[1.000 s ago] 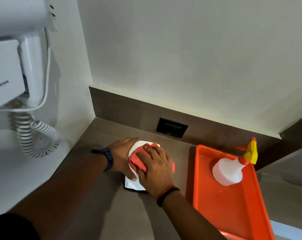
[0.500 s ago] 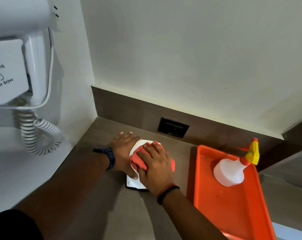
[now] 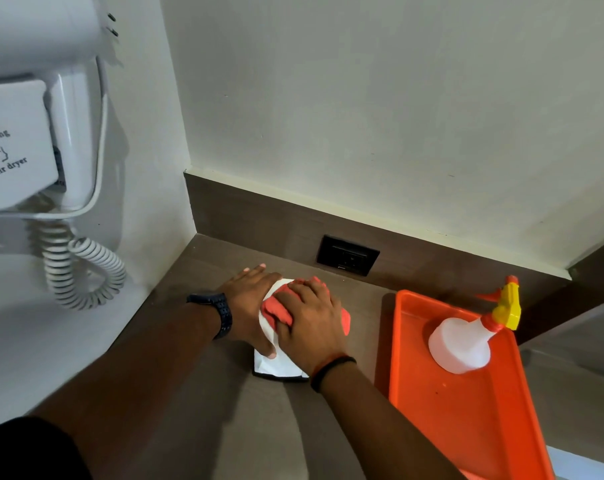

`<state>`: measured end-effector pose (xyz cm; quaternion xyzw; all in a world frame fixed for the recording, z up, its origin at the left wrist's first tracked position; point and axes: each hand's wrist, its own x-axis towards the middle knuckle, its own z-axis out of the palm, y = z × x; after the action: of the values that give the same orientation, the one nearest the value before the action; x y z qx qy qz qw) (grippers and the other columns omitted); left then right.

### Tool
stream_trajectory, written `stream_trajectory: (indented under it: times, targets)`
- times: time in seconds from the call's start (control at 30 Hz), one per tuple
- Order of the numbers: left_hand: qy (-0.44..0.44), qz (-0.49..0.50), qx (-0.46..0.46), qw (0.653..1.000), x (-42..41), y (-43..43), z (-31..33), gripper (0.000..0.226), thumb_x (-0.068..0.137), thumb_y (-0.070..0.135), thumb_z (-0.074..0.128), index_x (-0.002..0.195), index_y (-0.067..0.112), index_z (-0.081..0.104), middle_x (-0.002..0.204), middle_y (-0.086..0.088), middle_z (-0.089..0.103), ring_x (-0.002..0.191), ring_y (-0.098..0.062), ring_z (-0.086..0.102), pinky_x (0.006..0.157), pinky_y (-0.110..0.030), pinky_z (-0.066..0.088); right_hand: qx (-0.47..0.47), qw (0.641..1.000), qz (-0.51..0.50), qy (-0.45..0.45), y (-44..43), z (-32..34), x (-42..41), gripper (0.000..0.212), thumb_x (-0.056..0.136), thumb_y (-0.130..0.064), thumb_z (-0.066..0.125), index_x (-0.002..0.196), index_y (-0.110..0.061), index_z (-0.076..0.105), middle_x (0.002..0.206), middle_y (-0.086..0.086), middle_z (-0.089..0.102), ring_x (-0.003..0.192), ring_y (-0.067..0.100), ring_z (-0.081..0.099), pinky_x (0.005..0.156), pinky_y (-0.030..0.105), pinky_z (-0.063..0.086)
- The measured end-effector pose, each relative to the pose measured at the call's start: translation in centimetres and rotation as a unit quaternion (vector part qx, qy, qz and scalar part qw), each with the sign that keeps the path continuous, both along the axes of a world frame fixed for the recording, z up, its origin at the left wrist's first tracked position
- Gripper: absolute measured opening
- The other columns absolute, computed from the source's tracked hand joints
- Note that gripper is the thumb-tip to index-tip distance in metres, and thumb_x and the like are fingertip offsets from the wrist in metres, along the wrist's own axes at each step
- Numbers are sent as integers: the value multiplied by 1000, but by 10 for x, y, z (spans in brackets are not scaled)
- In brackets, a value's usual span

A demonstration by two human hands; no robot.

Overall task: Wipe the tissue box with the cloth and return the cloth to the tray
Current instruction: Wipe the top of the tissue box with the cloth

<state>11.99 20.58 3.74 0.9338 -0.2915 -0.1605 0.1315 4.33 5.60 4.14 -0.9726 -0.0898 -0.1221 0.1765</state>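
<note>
Right hand point(image 3: 311, 323) pressed flat on the red cloth point(image 3: 278, 311), fingers together, bunching it against the top of the white tissue box point(image 3: 276, 365). Left hand point(image 3: 250, 306) spread along the box's left side, fingers extended, thumb hooked over the near edge, bracing rather than pinching. Box on the brown table point(image 3: 207, 427), just left of the orange tray point(image 3: 466, 427), near the corner. Likely still mid-wipe; cloth not yet returned. Risk: light box sliding or tipping if the brace loosens; loose tissue snagged and dragged out by the cloth; spray bottle point(image 3: 459, 344) knocked over in the tray on the way back. Cloth soft, crumpled; box rectangular with a dark base; tray smooth plastic, raised rim; bottle translucent, yellow nozzle.
</note>
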Motion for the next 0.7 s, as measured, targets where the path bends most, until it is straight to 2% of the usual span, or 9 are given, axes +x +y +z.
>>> stream_trajectory:
  times: [0.13,0.2,0.33,0.47,0.57,0.7]
  targets:
    - [24,10,7,1000,-2,-1,3,133,45,62,87,147,19,14,156,-7,19,144,-24,3,116,-40,7,-9,998,55,-2,-18,-9,-20,38,89,-47,50,113,-24,68,121,3,71,121,29,58,103,48,46]
    - [24,15,1,1000,-4,-3,6,130,45,60,88,146,19,17,155,-6,22,143,-24,7,116,-39,10,-5,999,47,9,-30,-9,-17,38,90,-42,53,117,-20,67,124,7,69,123,32,57,105,50,45]
    - [1,11,8,1000,-5,-6,11,122,46,58,88,142,22,23,149,-3,32,140,-26,18,116,-42,13,21,999,-11,-28,-20,0,2,31,88,-36,57,101,-12,72,104,11,74,102,34,65,91,45,54]
    - [-7,8,40,999,-2,-5,9,128,45,64,85,146,25,16,152,-2,27,142,-24,13,116,-43,3,1,999,-33,0,0,2,10,26,88,-36,60,99,-16,72,105,5,73,110,31,59,90,43,47]
    - [-1,12,44,999,-1,-4,9,131,45,65,85,147,22,14,154,-4,24,143,-23,11,115,-42,1,-14,1000,3,-11,1,2,6,26,89,-39,54,96,-22,72,106,-1,73,112,26,57,97,41,41]
    - [5,13,40,999,-2,-5,8,130,45,67,84,146,22,15,154,-5,25,142,-25,15,116,-45,6,-6,997,70,-34,-17,-6,-10,37,89,-44,50,103,-19,72,110,3,75,111,28,62,102,47,46]
